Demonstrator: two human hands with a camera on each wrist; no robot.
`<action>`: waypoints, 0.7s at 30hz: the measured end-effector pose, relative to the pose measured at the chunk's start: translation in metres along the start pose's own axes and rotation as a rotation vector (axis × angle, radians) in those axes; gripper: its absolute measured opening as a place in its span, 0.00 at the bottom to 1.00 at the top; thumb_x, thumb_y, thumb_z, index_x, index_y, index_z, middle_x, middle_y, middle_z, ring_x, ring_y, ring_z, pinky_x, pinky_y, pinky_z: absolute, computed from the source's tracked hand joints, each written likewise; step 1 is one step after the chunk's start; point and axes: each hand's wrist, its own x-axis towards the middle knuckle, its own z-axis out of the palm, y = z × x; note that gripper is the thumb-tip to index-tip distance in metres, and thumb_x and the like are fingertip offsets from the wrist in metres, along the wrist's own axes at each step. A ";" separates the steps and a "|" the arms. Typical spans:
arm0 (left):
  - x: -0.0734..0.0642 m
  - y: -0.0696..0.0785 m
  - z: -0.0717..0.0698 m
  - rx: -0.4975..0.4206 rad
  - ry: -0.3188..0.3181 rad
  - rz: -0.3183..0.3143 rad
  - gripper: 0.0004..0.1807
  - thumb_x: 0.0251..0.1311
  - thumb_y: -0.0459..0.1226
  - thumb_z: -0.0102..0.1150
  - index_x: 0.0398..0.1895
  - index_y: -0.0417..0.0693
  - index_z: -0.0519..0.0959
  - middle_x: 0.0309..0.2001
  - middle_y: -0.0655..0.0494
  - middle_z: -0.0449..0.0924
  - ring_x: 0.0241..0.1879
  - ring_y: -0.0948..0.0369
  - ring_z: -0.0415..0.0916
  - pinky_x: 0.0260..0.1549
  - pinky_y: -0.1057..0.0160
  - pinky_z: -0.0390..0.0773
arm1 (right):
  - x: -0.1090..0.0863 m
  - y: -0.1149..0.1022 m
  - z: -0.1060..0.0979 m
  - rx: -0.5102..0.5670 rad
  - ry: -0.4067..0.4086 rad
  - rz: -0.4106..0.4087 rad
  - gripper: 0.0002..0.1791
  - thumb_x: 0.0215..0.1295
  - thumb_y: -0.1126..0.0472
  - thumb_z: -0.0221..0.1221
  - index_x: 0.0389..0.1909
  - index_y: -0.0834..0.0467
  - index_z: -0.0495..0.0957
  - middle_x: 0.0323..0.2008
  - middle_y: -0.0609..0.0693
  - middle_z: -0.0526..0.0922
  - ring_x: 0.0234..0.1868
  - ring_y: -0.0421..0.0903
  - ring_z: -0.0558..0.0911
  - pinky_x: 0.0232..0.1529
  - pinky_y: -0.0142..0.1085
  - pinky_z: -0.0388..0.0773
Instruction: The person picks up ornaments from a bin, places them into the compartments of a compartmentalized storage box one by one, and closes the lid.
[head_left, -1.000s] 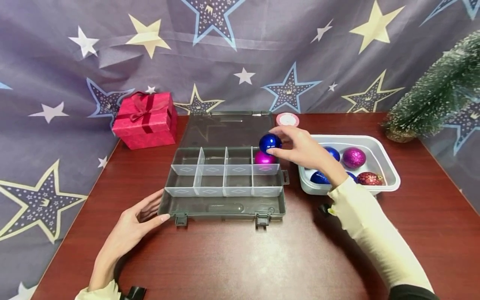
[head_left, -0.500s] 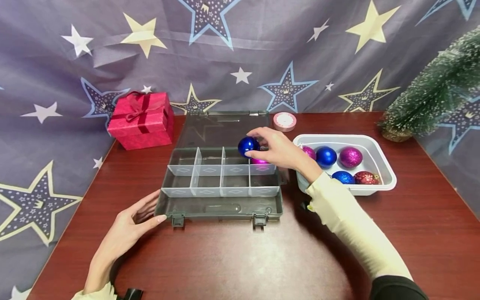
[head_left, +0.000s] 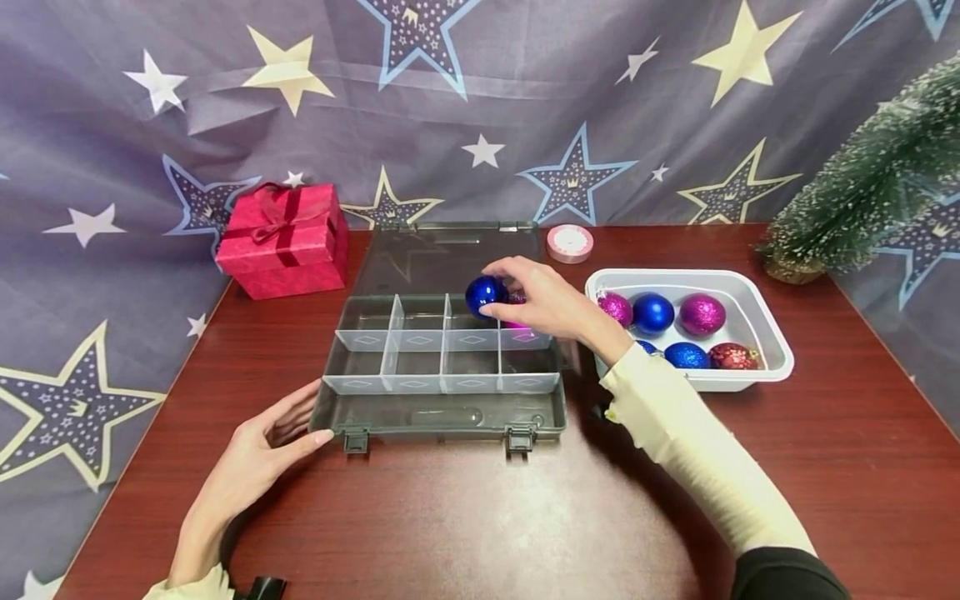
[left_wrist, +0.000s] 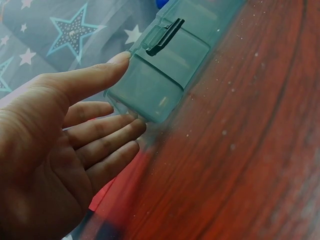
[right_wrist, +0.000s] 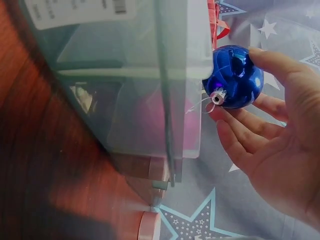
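Note:
My right hand pinches a shiny blue Christmas ball between thumb and fingers, over the back row of a grey see-through divided plastic box. A silver cap and thread loop show on the blue Christmas ball in the right wrist view. Behind the hand, a magenta ball sits in the back right compartment, partly hidden. My left hand rests at the box's front left corner. In the left wrist view, the fingers of the left hand are nearly straight, with the thumb against the front edge.
Right of the box stands a white tub with several blue, magenta and red balls. A ribbon roll lies behind. The box's lid leans back, raised. A red gift box stands back left, a small frosted tree back right.
My right hand has carried the blue Christmas ball leftward, from above the magenta ball to the neighbouring back compartment. The left hand has stayed at the corner; the head view shifted slightly.

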 end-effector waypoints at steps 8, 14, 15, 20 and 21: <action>0.000 0.000 0.000 -0.010 0.001 0.002 0.37 0.67 0.35 0.69 0.78 0.49 0.67 0.66 0.42 0.76 0.60 0.69 0.77 0.54 0.76 0.76 | 0.000 0.000 -0.001 0.004 0.015 -0.010 0.26 0.69 0.54 0.69 0.62 0.61 0.77 0.56 0.58 0.81 0.53 0.53 0.84 0.58 0.45 0.80; -0.001 -0.001 0.000 -0.012 0.001 0.002 0.37 0.67 0.35 0.69 0.78 0.49 0.67 0.66 0.42 0.76 0.60 0.70 0.77 0.55 0.76 0.75 | -0.008 0.001 -0.010 -0.005 0.041 -0.012 0.24 0.69 0.54 0.69 0.60 0.62 0.78 0.56 0.57 0.82 0.51 0.51 0.85 0.57 0.46 0.81; -0.001 -0.001 0.000 -0.013 0.001 0.002 0.37 0.67 0.34 0.69 0.78 0.49 0.67 0.67 0.42 0.76 0.60 0.70 0.77 0.55 0.76 0.75 | -0.010 0.002 -0.013 -0.008 0.045 -0.008 0.24 0.69 0.54 0.69 0.60 0.62 0.78 0.56 0.57 0.82 0.50 0.51 0.85 0.57 0.46 0.81; -0.001 -0.001 0.000 -0.020 0.000 0.007 0.37 0.67 0.34 0.69 0.78 0.47 0.67 0.66 0.41 0.76 0.61 0.68 0.77 0.55 0.76 0.76 | -0.023 0.007 -0.026 0.004 0.065 0.017 0.24 0.69 0.56 0.69 0.61 0.63 0.78 0.55 0.58 0.82 0.50 0.52 0.85 0.57 0.47 0.81; 0.000 -0.001 0.000 -0.021 0.000 0.007 0.37 0.67 0.33 0.69 0.78 0.47 0.67 0.66 0.41 0.76 0.61 0.68 0.77 0.55 0.76 0.76 | -0.025 0.009 -0.029 0.009 0.073 0.021 0.24 0.69 0.56 0.69 0.60 0.63 0.78 0.55 0.58 0.82 0.50 0.52 0.85 0.57 0.47 0.81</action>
